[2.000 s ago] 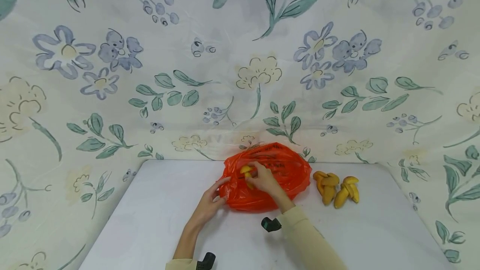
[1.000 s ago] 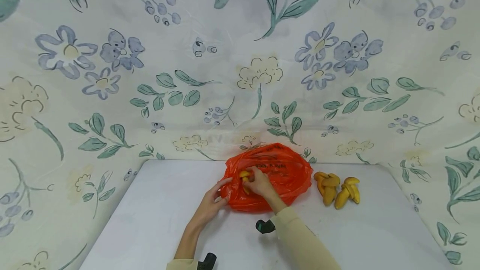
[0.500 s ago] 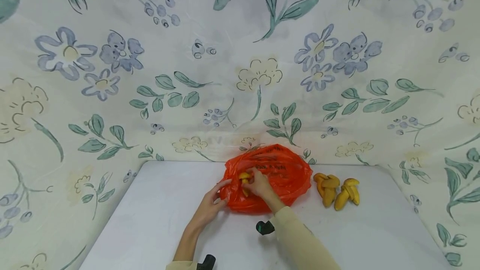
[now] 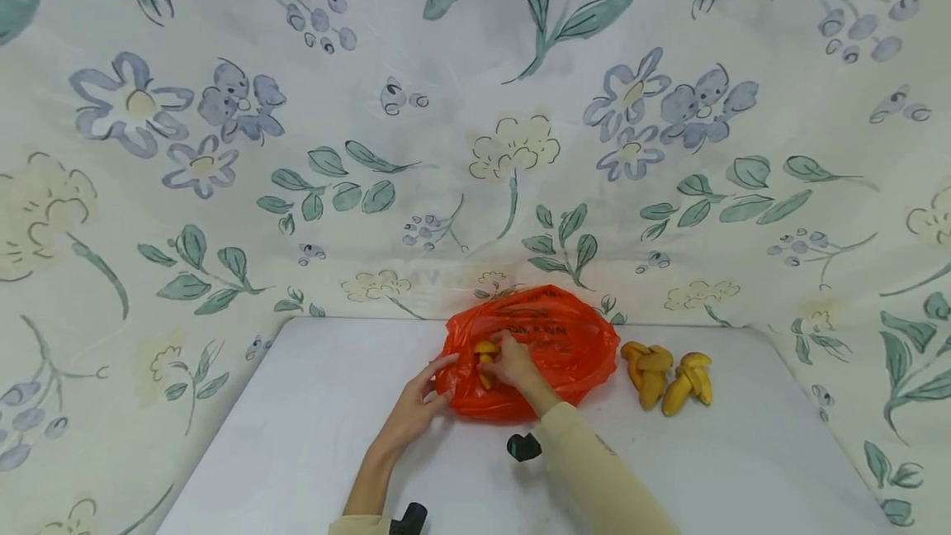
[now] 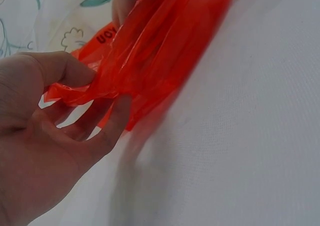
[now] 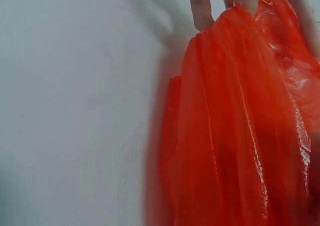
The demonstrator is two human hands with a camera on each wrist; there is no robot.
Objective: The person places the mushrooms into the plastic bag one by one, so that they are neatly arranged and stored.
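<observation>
A crumpled red plastic bag (image 4: 575, 345) with dark print lies on the white table. My left hand (image 4: 412, 409) grips the left edge of the bag; in the left wrist view, thumb and fingers pinch the thin plastic (image 5: 150, 60). My right hand (image 4: 516, 366) reaches over the bag at its mouth and pinches a yellow mushroom (image 4: 485, 348) by the stem, cap upward. In the right wrist view, the red bag (image 6: 230, 136) covers most of the right hand, and the mushroom is hidden there.
To the right of the bag lie two clusters of yellow-brown mushrooms (image 4: 654, 378) (image 4: 687, 382), side by side. A floral cloth (image 4: 513, 147) hangs behind the white table (image 4: 297, 436).
Compared with two seconds ago, my right hand and the mushroom sit slightly lower and further left. My left hand keeps its grip on the bag. Over the last half second hardly anything moves.
</observation>
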